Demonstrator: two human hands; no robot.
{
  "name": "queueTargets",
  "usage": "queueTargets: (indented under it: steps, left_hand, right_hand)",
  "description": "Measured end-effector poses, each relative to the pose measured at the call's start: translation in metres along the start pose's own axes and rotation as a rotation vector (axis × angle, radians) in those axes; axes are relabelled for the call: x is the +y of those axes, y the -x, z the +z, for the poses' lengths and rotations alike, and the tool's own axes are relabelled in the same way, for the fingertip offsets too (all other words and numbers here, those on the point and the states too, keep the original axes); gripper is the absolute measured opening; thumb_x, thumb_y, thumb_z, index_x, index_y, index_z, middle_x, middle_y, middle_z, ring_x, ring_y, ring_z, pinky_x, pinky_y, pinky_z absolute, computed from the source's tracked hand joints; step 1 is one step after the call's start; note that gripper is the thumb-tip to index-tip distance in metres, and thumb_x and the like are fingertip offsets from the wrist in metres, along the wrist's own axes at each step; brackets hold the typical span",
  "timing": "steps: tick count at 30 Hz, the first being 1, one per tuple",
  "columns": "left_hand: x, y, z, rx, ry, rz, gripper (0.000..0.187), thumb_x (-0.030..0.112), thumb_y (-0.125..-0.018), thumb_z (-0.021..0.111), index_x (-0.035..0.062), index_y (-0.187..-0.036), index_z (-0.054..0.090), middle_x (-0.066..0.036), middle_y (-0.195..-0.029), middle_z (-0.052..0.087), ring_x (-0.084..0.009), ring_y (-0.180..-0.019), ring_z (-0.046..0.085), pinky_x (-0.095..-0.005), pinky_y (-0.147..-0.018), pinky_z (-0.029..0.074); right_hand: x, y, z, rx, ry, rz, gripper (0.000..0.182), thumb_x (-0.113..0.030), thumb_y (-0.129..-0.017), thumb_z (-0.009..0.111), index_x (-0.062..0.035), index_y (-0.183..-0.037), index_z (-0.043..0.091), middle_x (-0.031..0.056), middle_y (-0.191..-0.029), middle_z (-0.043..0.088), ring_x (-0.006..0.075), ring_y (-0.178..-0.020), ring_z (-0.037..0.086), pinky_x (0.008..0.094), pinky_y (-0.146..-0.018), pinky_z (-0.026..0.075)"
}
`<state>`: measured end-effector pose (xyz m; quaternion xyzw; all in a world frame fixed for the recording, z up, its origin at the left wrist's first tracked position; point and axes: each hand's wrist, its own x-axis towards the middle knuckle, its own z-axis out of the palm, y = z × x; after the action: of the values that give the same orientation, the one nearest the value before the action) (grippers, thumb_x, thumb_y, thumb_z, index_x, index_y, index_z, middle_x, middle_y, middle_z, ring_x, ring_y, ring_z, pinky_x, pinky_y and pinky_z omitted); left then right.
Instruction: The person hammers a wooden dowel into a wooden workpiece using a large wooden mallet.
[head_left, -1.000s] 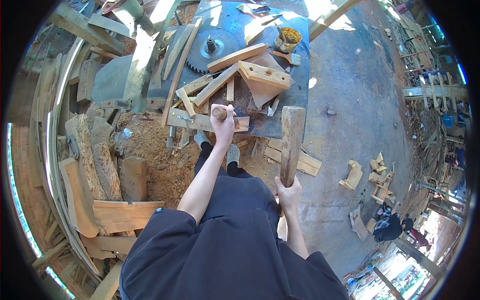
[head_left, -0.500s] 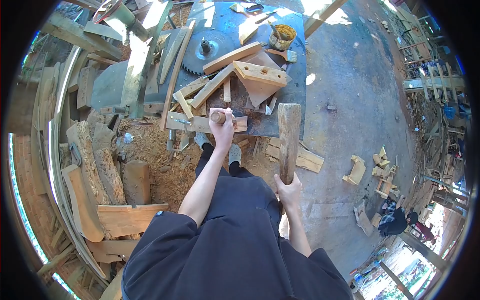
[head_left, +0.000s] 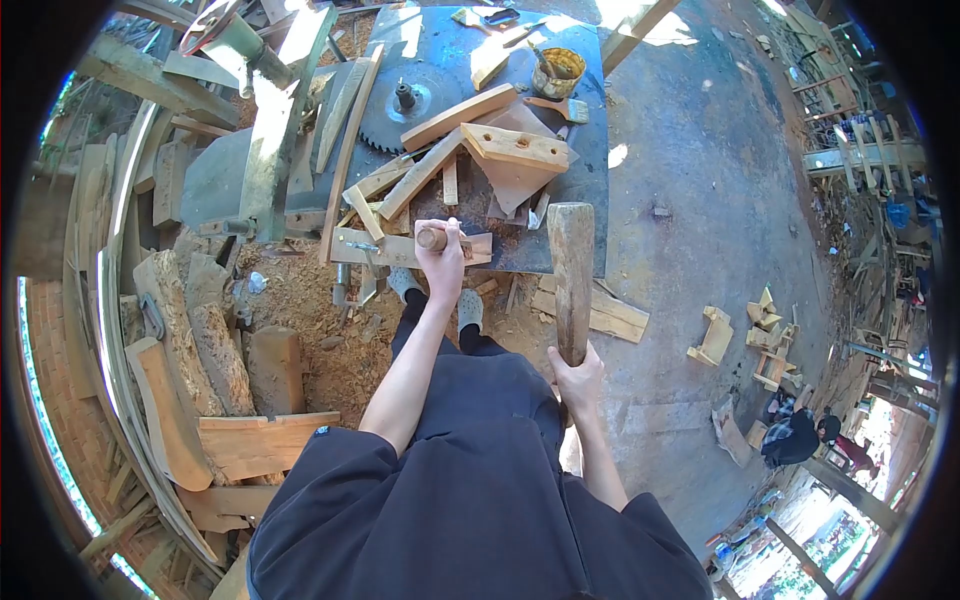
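Observation:
My left hand [head_left: 441, 268] is closed round a tool with a round wooden handle [head_left: 432, 239], seen end-on; it looks like a chisel, but its blade is hidden. It stands over a wooden board [head_left: 477, 249] lying along the near edge of the blue table [head_left: 588, 225]. A clamp [head_left: 367, 250] sits on the board's left part. My right hand [head_left: 577, 381] grips a thick wooden mallet [head_left: 572, 285] by its lower end. The mallet points up and away, to the right of the board and apart from the chisel.
On the table lie a circular saw blade [head_left: 385, 125], a block with holes [head_left: 517, 147], wood offcuts [head_left: 424, 175], a brush [head_left: 560, 108] and a yellow pot [head_left: 557, 75]. Timber [head_left: 270, 445] is stacked at left. Another person [head_left: 792, 438] is at far right.
The view has shifted slightly. Both hands keep their grips on the chisel and the mallet, with hardly any movement.

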<state>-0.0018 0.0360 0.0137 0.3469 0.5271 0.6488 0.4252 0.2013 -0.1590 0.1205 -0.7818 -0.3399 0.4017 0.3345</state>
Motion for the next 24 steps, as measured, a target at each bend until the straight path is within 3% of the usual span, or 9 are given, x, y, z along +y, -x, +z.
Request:
queueTargets:
  steps: [8,10,20,22,23,24]
  left_hand:
    - [-0.008,-0.002,-0.001,-0.011,-0.03,0.028,0.021,-0.001,-0.106,0.066,0.0081,-0.099,0.048,-0.003,-0.087,0.062,-0.0128,-0.078,0.065,-0.0338,-0.087,0.058]
    - [-0.007,-0.001,-0.001,-0.017,-0.04,0.016,0.021,-0.001,-0.106,0.066,0.0081,-0.099,0.048,-0.003,-0.088,0.062,-0.0128,-0.078,0.065,-0.0344,-0.089,0.058]
    - [-0.001,-0.001,0.001,-0.007,0.001,0.034,0.02,-0.003,-0.106,0.066,0.0075,-0.1,0.049,-0.003,-0.087,0.061,-0.013,-0.079,0.065,-0.0371,-0.094,0.06]
    - [-0.004,0.002,0.001,-0.032,-0.028,0.038,0.019,-0.003,-0.106,0.065,0.0077,-0.101,0.05,-0.003,-0.09,0.062,-0.0134,-0.082,0.066,-0.0367,-0.094,0.06]
    - [-0.006,0.004,0.003,-0.032,-0.027,0.038,0.019,-0.003,-0.106,0.065,0.0077,-0.101,0.05,-0.003,-0.09,0.062,-0.0134,-0.082,0.066,-0.0367,-0.094,0.06]
    - [-0.011,0.007,0.005,-0.023,-0.034,0.069,0.019,-0.001,-0.105,0.068,0.0078,-0.099,0.051,-0.003,-0.091,0.062,-0.0113,-0.083,0.063,-0.032,-0.085,0.056]
  right_hand:
    - [-0.001,0.001,-0.001,-0.015,-0.002,0.069,0.02,-0.015,-0.092,0.08,-0.0017,-0.104,0.07,0.0042,-0.064,0.067,0.0121,-0.052,0.063,0.0314,-0.05,0.05]
    - [0.0,0.001,-0.001,-0.027,-0.007,0.056,0.029,-0.019,-0.09,0.084,0.0029,-0.105,0.07,0.0052,-0.075,0.07,0.0134,-0.057,0.066,0.0333,-0.049,0.056]
    - [0.005,0.0,-0.002,-0.024,0.029,0.045,0.028,-0.019,-0.09,0.083,0.0021,-0.104,0.07,0.0052,-0.073,0.07,0.0139,-0.054,0.066,0.0333,-0.051,0.054]
    - [0.004,-0.001,-0.002,-0.004,0.098,-0.008,0.027,-0.022,-0.089,0.081,-0.0012,-0.101,0.07,0.0152,-0.073,0.073,0.025,-0.065,0.075,0.0406,-0.064,0.058]
    - [0.002,-0.002,-0.003,-0.003,0.098,-0.009,0.027,-0.022,-0.089,0.081,-0.0012,-0.101,0.07,0.0152,-0.073,0.073,0.025,-0.065,0.075,0.0406,-0.064,0.058]
    - [-0.004,-0.001,-0.004,0.025,0.184,-0.113,0.027,-0.022,-0.088,0.082,-0.0018,-0.1,0.069,0.0174,-0.075,0.074,0.029,-0.068,0.076,0.0417,-0.065,0.058]
